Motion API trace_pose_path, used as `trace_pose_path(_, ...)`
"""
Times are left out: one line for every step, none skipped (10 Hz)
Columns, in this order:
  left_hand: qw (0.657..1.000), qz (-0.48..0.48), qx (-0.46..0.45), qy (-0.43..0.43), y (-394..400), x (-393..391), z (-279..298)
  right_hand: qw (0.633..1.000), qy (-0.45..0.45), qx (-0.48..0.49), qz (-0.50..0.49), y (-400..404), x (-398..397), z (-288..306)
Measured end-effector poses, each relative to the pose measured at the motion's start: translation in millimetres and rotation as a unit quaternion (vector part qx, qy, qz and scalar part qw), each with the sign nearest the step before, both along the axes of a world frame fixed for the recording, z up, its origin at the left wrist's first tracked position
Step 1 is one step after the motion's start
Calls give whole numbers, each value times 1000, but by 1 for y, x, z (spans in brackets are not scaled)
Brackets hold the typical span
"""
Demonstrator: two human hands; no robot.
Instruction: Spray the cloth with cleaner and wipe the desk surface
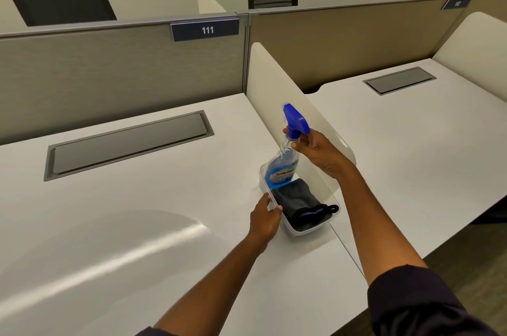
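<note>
A blue spray bottle [285, 160] is gripped at the neck by the right hand [319, 153], its base inside a clear bin [315, 228] on the white counter [137, 226]. The bin's rim is pinched by the left hand [264, 216]. A dark cloth [297, 202] lies folded in the bin; spraying and wiping appear not yet begun. A partition sign [205, 30] reads "111"; the bottle's label is blurred.

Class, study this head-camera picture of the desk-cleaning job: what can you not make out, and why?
- Spray bottle label: blurred; base hidden in the clear tub.
- Right hand grip: bottle neck hides some fingers.
- Dark cloth: folded, underside unseen.
- Far number plate: too small, blurred.
</note>
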State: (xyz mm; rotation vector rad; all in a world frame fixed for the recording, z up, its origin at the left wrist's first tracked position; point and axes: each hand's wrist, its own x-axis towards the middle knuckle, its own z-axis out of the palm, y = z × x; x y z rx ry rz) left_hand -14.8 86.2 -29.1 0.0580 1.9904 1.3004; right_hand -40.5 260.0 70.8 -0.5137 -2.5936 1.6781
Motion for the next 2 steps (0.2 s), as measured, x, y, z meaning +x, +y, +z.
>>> trace_pose_path(1000, 8, -3, 7, -5, -1, 3, 1000, -25, 9, -10, -3, 5, -4)
trace_pose_path(999, 36, -6, 26, -12, -9, 5, 997, -3, 37, -64, -13, 10, -19)
